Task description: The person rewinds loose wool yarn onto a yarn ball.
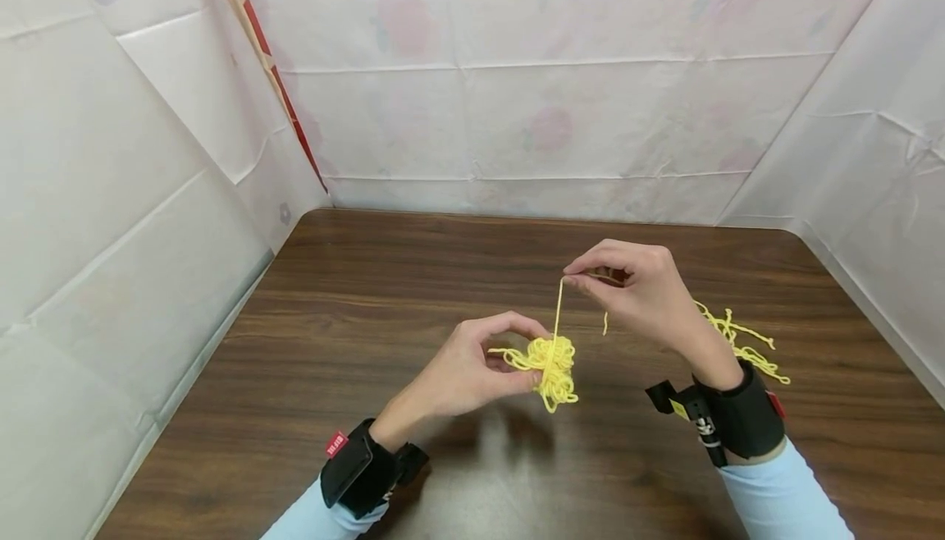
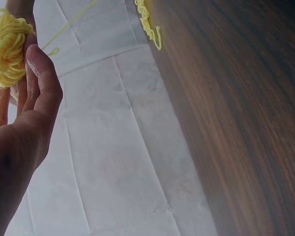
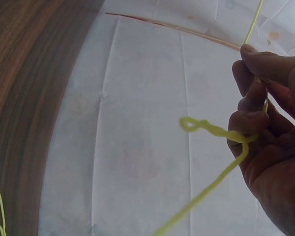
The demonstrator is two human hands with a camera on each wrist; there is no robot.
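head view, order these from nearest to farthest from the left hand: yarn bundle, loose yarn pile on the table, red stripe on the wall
1. yarn bundle: pinched in the left hand, at its fingers.
2. loose yarn pile: on the table, to the right, past the right hand.
3. red stripe: on the back wall, upper left, farthest.

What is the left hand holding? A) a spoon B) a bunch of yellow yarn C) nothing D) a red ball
B: the left hand pinches a small bunch of yellow yarn above the wooden table, while the right hand pulls one strand up from it.
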